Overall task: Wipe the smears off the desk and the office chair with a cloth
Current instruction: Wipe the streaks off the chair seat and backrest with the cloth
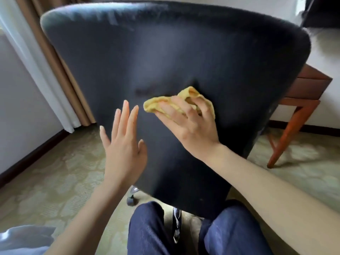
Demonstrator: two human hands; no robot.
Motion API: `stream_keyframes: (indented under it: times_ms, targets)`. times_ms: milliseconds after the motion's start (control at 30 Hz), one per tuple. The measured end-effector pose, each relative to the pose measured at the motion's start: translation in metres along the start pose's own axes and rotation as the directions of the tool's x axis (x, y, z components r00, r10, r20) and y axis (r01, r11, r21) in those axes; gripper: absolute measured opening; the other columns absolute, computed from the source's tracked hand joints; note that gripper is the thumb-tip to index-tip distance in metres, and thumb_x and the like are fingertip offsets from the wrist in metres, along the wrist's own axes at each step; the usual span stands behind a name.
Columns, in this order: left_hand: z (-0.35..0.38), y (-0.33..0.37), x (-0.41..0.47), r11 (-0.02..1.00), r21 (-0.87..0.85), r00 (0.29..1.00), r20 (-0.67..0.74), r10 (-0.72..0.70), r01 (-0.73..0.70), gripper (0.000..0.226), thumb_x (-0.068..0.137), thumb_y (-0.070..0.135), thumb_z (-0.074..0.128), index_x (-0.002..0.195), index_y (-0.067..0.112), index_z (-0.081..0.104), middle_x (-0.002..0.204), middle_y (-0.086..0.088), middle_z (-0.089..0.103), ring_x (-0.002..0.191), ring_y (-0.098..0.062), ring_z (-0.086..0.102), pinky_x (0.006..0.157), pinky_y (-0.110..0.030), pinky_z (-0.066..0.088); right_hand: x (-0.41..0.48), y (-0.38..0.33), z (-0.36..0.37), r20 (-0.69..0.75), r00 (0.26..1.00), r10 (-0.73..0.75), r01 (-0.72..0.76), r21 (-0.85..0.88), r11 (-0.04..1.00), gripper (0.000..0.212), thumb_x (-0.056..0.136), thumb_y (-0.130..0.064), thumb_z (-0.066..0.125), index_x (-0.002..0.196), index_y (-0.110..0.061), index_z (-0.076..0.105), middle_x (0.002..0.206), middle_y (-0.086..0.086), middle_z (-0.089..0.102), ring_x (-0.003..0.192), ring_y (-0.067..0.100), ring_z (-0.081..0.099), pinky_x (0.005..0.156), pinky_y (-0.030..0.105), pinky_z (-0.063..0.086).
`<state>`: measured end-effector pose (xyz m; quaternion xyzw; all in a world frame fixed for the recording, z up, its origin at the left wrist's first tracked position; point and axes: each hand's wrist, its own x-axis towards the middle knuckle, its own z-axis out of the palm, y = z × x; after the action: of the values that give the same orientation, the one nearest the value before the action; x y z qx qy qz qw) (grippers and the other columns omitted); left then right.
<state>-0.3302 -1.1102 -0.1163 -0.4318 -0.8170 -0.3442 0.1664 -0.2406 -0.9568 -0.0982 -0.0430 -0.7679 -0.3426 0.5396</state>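
The padded back of a dark blue-black office chair [165,52] is seen from behind at close range and fills most of the view. A yellow cloth [190,92] is bunched against the lower middle of this back and is gripped by the right hand [191,126], whose spread fingers are curled over it while the cloth is pressed to the upholstery. A dark smear [145,91] is visible on the fabric just to the left of the cloth. Paler streaks are seen near the chair's upper left edge, though they are blurred.

The left hand [123,144] is held open, with its fingers straight and pointing upward, in front of the left lower part of the chair back; nothing is held in it, and whether the fabric is actually touched cannot be told.

To the right, partly hidden behind the chair, a reddish-brown wooden tabletop [315,74] is seen with drawer fronts beneath it and a slanted leg [287,137] reaching the floor. A patterned pale green carpet [55,181] covers the floor. A brown curtain [55,67] hangs at the left beside a white sheer curtain [27,52].

Below the chair back, a caster [131,200] and a chrome column [176,227] are visible, the column between the person's knees, which are clad in blue jeans [147,227].
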Motion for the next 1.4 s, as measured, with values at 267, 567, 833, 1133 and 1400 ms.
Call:
stream_keyframes:
  times_ms: [267, 567, 833, 1133, 1400]
  targets:
    - [-0.002, 0.045, 0.005, 0.977, 0.024, 0.974, 0.079, 0.212, -0.214, 0.104, 0.078, 0.003, 0.06, 0.149, 0.035, -0.009, 0.153, 0.016, -0.022, 0.146, -0.016, -0.013, 0.113, -0.054, 0.0, -0.127, -0.018, -0.025, 0.676, 0.639, -0.368, 0.306, 0.216, 0.927, 0.02, 0.089, -0.021, 0.058, 0.103, -0.03, 0.069, 0.103, -0.015, 0.064, 0.111, 0.011, 0.058, 0.108, 0.027, 0.031]
    - [0.007, 0.06, 0.013, 0.969, 0.031, 0.965, 0.104, 0.242, -0.247, 0.11, 0.083, 0.009, 0.059, 0.136, 0.046, -0.03, 0.144, 0.02, -0.036, 0.14, -0.01, -0.027, 0.111, -0.042, -0.007, -0.17, 0.046, -0.062, 0.667, 0.416, -0.618, 0.615, 0.295, 0.731, 0.036, 0.068, -0.028, 0.077, 0.104, -0.03, 0.073, 0.117, -0.016, 0.064, 0.114, 0.006, 0.057, 0.103, 0.027, 0.042]
    - [0.011, 0.072, 0.012, 0.962, 0.036, 0.956, 0.124, 0.266, -0.272, 0.104, 0.086, 0.012, 0.056, 0.139, 0.04, -0.029, 0.146, 0.016, -0.034, 0.138, -0.012, -0.029, 0.115, -0.045, -0.003, -0.092, 0.119, -0.084, 0.383, 0.812, -0.441, 0.456, 0.055, 0.888, 0.037, 0.097, -0.008, 0.044, 0.123, -0.026, 0.064, 0.127, -0.008, 0.061, 0.119, 0.017, 0.047, 0.099, 0.037, 0.034]
    - [-0.001, 0.08, 0.012, 0.923, -0.203, 0.945, -0.116, 0.307, -0.325, 0.075, 0.081, -0.006, 0.056, 0.147, 0.02, 0.03, 0.153, 0.006, 0.027, 0.144, -0.012, 0.019, 0.119, -0.031, -0.004, -0.007, 0.148, -0.079, 0.02, 0.975, -0.221, 0.22, -0.21, 0.953, 0.037, 0.09, -0.012, 0.067, 0.123, -0.029, 0.063, 0.128, -0.005, 0.058, 0.119, 0.02, 0.046, 0.102, 0.043, 0.03]
    - [-0.061, 0.057, 0.07, 0.943, -0.275, 0.936, -0.342, 0.086, -0.187, 0.082, 0.079, 0.008, 0.056, 0.15, 0.021, 0.017, 0.159, 0.003, -0.001, 0.148, -0.022, 0.003, 0.119, -0.047, 0.009, 0.014, 0.086, -0.054, -0.231, 0.854, 0.466, -0.472, 0.031, 0.881, 0.04, 0.097, 0.001, 0.048, 0.128, -0.024, 0.054, 0.137, 0.003, 0.043, 0.129, 0.031, 0.035, 0.106, 0.052, 0.023]
